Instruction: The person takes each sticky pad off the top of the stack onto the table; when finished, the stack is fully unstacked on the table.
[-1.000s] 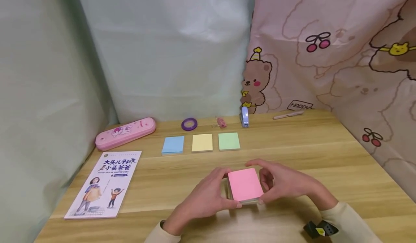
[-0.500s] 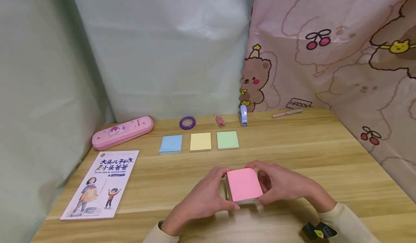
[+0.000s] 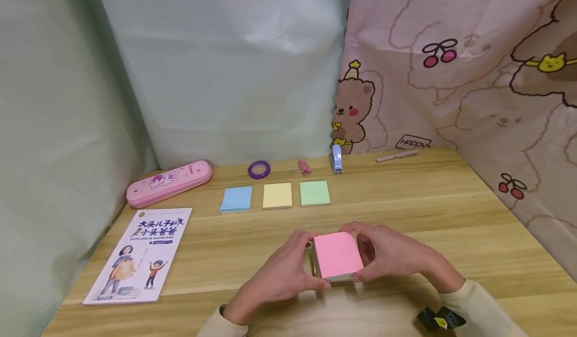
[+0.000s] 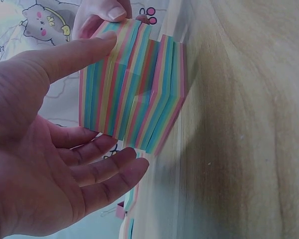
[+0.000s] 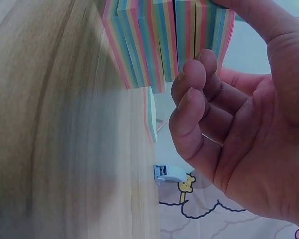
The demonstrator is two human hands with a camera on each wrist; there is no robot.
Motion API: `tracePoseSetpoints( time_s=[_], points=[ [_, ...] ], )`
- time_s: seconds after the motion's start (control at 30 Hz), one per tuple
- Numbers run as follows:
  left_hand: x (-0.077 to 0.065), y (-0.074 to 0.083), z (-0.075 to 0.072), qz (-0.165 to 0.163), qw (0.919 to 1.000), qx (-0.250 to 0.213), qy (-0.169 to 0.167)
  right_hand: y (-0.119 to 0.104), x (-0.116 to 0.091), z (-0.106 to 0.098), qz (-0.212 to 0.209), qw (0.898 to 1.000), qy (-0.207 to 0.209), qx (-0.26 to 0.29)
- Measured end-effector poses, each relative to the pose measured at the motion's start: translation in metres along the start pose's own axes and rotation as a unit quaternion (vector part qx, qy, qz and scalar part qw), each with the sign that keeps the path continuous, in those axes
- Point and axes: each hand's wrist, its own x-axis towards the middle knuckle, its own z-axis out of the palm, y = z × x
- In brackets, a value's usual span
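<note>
Our left hand [image 3: 285, 271] held the left side of the stack of sticky-note pads [image 3: 338, 256], thumb at its near-left corner, fingers about the far-left one. The stack lay directly between our hands, its pink top facing up and its near edge slanting slightly away toward the right. We saw no clear long axis: the top looked about square, while the layers piled upward in uneven steps, edges not flush. We could not tell whether its base rested fully on the table [image 3: 225, 272]. On the other side our right hand [image 3: 391, 253] gripped it, thumb at the near-right corner, index finger toward the far-right one. Our hands were apart from each other yet both clamped on the stack, neither clearly nearer. Beyond it, well apart, we had a blue pad [image 3: 236, 198], a yellow pad [image 3: 277, 195] and a green pad [image 3: 315, 193] in a row.
</note>
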Motion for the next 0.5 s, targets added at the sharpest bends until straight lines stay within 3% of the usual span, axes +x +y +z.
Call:
tracePoseSetpoints(
  time_s=[0.5],
  points=[
    [0.0012, -0.0008, 0.0005, -0.002, 1.0, -0.005, -0.007, 0.0004, -0.0038, -0.0076, 0.008, 1.0, 0.01, -0.002]
  ],
)
